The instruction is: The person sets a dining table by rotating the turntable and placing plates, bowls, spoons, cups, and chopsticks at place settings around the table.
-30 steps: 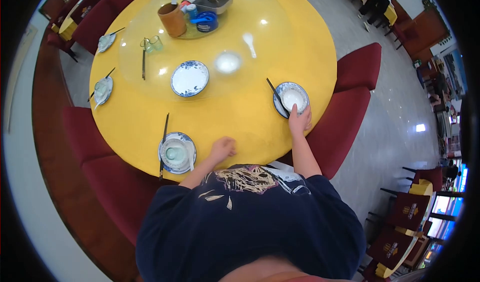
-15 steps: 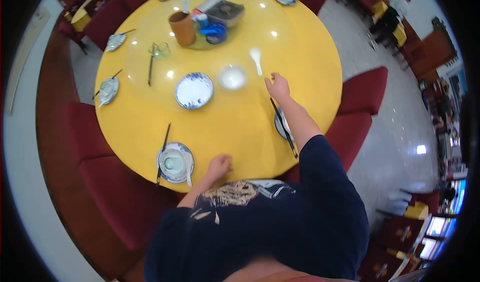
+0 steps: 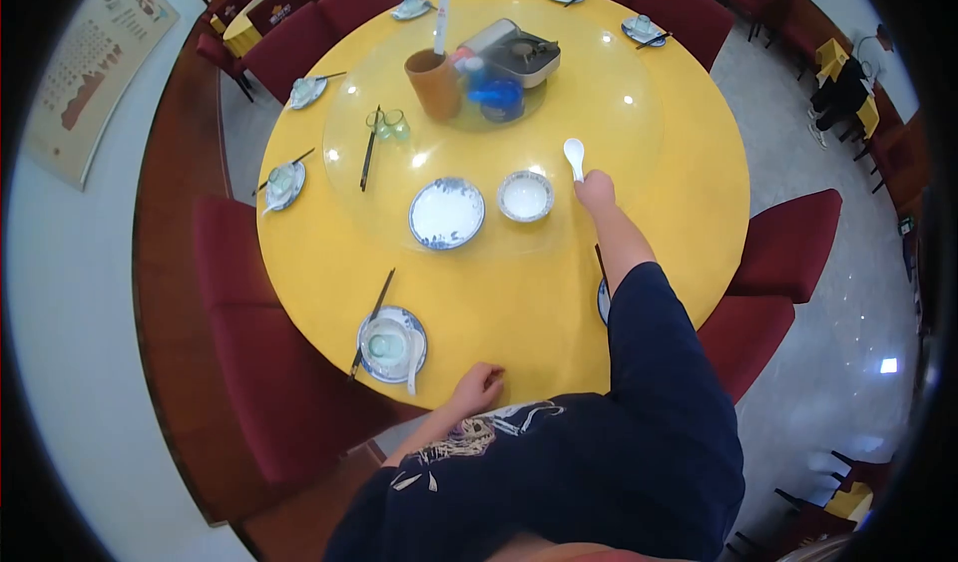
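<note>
My right hand (image 3: 596,192) reaches over the glass turntable and is closed on the handle of a white soup spoon (image 3: 573,153), whose bowl points away from me. Left of it stand a small patterned bowl (image 3: 526,197) and a blue-and-white plate (image 3: 447,215). At the near table edge rests my left hand (image 3: 478,389), its fingers curled with nothing seen in them. A place setting (image 3: 390,343) of plate, bowl, glass, spoon and chopsticks lies to its left. My right sleeve mostly covers another plate (image 3: 603,302).
A brown chopstick holder (image 3: 432,83), a blurred blue object (image 3: 499,100) and a portable stove (image 3: 524,55) stand mid-table. Chopsticks (image 3: 369,151) and green glasses (image 3: 395,124) lie left. Red chairs (image 3: 788,248) surround the yellow table (image 3: 519,337). A person (image 3: 843,88) stands far right.
My right hand has moved forward and closed on the spoon's handle. My left hand stays at the table edge. The view has shifted, so the table sits lower and further right.
</note>
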`<control>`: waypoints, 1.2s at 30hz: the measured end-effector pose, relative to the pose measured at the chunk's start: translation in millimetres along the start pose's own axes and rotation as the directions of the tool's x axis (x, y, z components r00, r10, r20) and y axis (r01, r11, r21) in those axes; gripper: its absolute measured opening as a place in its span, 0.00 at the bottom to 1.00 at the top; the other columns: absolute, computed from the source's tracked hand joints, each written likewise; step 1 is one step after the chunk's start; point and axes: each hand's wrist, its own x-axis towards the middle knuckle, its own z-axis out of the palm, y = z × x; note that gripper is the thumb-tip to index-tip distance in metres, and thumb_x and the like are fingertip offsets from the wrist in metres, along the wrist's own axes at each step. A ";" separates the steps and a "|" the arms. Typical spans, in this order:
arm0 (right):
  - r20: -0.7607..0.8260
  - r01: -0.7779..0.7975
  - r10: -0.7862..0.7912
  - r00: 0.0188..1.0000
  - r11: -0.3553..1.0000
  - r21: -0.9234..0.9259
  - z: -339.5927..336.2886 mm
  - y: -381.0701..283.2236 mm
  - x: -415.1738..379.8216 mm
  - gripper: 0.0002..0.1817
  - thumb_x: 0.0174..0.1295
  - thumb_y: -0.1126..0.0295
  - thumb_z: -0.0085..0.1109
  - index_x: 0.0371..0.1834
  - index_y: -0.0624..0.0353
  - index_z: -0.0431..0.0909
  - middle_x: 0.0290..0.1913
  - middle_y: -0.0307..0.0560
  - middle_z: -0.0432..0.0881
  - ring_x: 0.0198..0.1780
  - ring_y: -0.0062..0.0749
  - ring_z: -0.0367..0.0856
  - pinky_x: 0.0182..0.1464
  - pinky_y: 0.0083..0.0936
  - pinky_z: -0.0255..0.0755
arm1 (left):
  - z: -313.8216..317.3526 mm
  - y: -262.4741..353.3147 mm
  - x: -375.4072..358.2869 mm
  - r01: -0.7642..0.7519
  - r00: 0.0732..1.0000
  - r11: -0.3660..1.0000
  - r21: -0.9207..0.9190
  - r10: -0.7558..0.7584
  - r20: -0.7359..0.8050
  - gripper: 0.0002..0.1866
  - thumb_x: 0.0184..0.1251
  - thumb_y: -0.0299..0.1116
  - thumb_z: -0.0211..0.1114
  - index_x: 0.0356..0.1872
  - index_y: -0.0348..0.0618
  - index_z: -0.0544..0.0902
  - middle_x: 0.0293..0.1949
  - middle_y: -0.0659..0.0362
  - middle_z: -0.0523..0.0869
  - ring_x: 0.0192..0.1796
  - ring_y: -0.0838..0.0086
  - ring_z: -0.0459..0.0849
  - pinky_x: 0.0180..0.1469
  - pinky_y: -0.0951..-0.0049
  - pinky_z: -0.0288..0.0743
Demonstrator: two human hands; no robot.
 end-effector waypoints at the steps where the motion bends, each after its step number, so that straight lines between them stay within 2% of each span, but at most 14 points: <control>1: 0.020 0.006 -0.006 1.000 1.000 -0.006 -3.1 0.8 0.6 0.13 0.44 0.63 0.58 0.24 0.63 0.78 0.23 0.53 0.78 0.29 0.42 0.78 0.35 0.33 0.72 | 0.8 0.0 0.1 -0.003 1.000 1.000 0.001 0.003 -0.016 0.13 0.52 0.31 0.59 0.39 0.39 0.76 0.31 0.52 0.76 0.30 0.67 0.76 0.34 0.71 0.71; 5: 0.038 0.085 -0.084 0.996 0.996 -0.023 -22.5 8.5 -1.7 0.13 0.42 0.62 0.57 0.22 0.63 0.78 0.20 0.51 0.78 0.26 0.40 0.78 0.34 0.32 0.72 | 5.4 -3.3 2.2 0.032 0.999 0.996 0.077 -0.029 -0.030 0.11 0.52 0.31 0.58 0.38 0.40 0.76 0.31 0.52 0.77 0.31 0.66 0.77 0.35 0.71 0.72; 7: 0.056 0.175 -0.170 0.984 0.979 -0.101 -47.5 14.2 -6.8 0.14 0.42 0.61 0.57 0.23 0.61 0.79 0.21 0.51 0.78 0.27 0.40 0.78 0.34 0.32 0.72 | 4.3 -3.0 5.7 0.019 0.998 0.993 0.120 -0.011 -0.070 0.11 0.53 0.31 0.58 0.38 0.41 0.76 0.32 0.51 0.77 0.31 0.66 0.78 0.35 0.71 0.72; 10: 0.047 0.272 -0.268 0.962 0.947 -0.174 -92.2 44.8 -18.8 0.13 0.43 0.61 0.55 0.24 0.60 0.78 0.22 0.53 0.78 0.28 0.44 0.77 0.34 0.34 0.71 | 10.8 -16.0 4.9 -0.032 0.995 0.987 0.156 0.046 -0.090 0.10 0.53 0.30 0.57 0.37 0.42 0.77 0.32 0.51 0.78 0.32 0.66 0.78 0.35 0.70 0.72; 11: 0.024 0.291 -0.292 0.956 0.936 -0.195 -107.0 59.7 -29.4 0.13 0.43 0.61 0.54 0.23 0.60 0.78 0.22 0.54 0.78 0.28 0.45 0.77 0.34 0.35 0.71 | 11.5 -14.4 4.3 0.018 0.997 0.993 0.116 -0.009 -0.074 0.10 0.53 0.30 0.57 0.37 0.42 0.77 0.31 0.52 0.78 0.31 0.66 0.78 0.34 0.70 0.72; 14: 0.160 0.344 -0.305 0.939 0.865 -0.365 -149.2 111.0 -67.1 0.14 0.44 0.61 0.53 0.25 0.61 0.77 0.25 0.55 0.77 0.31 0.47 0.77 0.36 0.36 0.71 | 10.0 -12.4 7.2 0.058 0.996 0.996 0.063 -0.053 -0.075 0.09 0.53 0.30 0.57 0.36 0.42 0.78 0.30 0.53 0.78 0.30 0.67 0.78 0.34 0.71 0.72; 16: 0.254 0.339 -0.242 0.936 0.810 -0.478 -164.3 145.1 -93.6 0.13 0.43 0.62 0.54 0.24 0.62 0.77 0.25 0.56 0.77 0.31 0.47 0.77 0.36 0.38 0.71 | 8.6 -15.9 5.9 0.038 0.995 0.997 0.070 -0.031 -0.092 0.08 0.53 0.29 0.57 0.35 0.41 0.78 0.29 0.54 0.78 0.29 0.70 0.77 0.32 0.74 0.72; 18: 0.299 0.335 -0.203 0.932 0.795 -0.505 -173.4 165.6 -125.5 0.13 0.43 0.63 0.54 0.24 0.62 0.77 0.26 0.56 0.77 0.32 0.47 0.77 0.37 0.37 0.71 | 10.8 -18.7 6.9 -0.007 0.994 0.995 0.096 0.017 -0.104 0.08 0.54 0.28 0.58 0.35 0.38 0.77 0.28 0.57 0.77 0.26 0.76 0.76 0.30 0.78 0.71; 21: 0.399 0.325 -0.102 0.911 0.773 -0.545 -172.9 177.4 -165.8 0.13 0.43 0.63 0.55 0.24 0.62 0.77 0.27 0.55 0.78 0.33 0.46 0.77 0.38 0.36 0.71 | 7.5 -8.0 6.2 0.056 0.995 0.998 0.034 -0.053 -0.087 0.08 0.53 0.28 0.57 0.35 0.41 0.78 0.30 0.54 0.78 0.29 0.69 0.78 0.32 0.74 0.72; 23: 0.456 0.347 -0.063 0.888 0.743 -0.572 -171.5 169.1 -179.4 0.12 0.43 0.63 0.56 0.26 0.61 0.77 0.30 0.54 0.78 0.36 0.44 0.77 0.40 0.35 0.71 | 8.7 -9.1 6.2 0.038 0.995 0.999 0.025 -0.035 -0.089 0.08 0.54 0.28 0.57 0.35 0.41 0.78 0.30 0.54 0.78 0.29 0.70 0.78 0.32 0.75 0.72; 26: 0.437 0.359 -0.103 0.894 0.748 -0.558 -161.0 167.4 -176.4 0.12 0.43 0.64 0.55 0.28 0.61 0.78 0.31 0.54 0.78 0.37 0.44 0.77 0.40 0.35 0.71 | 11.3 -16.3 7.0 0.018 0.996 0.999 0.044 -0.014 -0.091 0.08 0.53 0.28 0.57 0.35 0.41 0.78 0.31 0.54 0.78 0.30 0.69 0.78 0.33 0.74 0.72; 30: 0.465 0.356 -0.054 0.884 0.722 -0.594 -150.6 165.0 -174.1 0.11 0.46 0.66 0.52 0.28 0.60 0.78 0.32 0.54 0.79 0.38 0.43 0.77 0.40 0.34 0.72 | 11.4 -20.1 6.3 -0.002 0.996 0.998 0.070 0.008 -0.089 0.09 0.53 0.28 0.57 0.36 0.40 0.77 0.32 0.52 0.78 0.33 0.65 0.79 0.37 0.72 0.73; 33: 0.473 0.348 -0.021 0.881 0.706 -0.617 -144.2 161.5 -177.8 0.11 0.48 0.66 0.51 0.28 0.59 0.79 0.33 0.53 0.79 0.38 0.43 0.78 0.40 0.35 0.72 | 11.5 -18.9 4.2 0.021 0.996 1.000 0.013 -0.020 -0.083 0.10 0.53 0.28 0.56 0.38 0.40 0.77 0.34 0.51 0.78 0.36 0.63 0.78 0.40 0.70 0.72; 36: 0.469 0.359 -0.037 0.882 0.698 -0.619 -138.3 165.7 -180.8 0.10 0.47 0.65 0.52 0.27 0.59 0.78 0.31 0.53 0.79 0.36 0.44 0.78 0.38 0.36 0.72 | 10.5 -10.4 0.8 0.041 0.998 0.991 0.125 -0.035 -0.050 0.12 0.53 0.29 0.55 0.39 0.40 0.76 0.36 0.50 0.77 0.36 0.63 0.78 0.40 0.69 0.72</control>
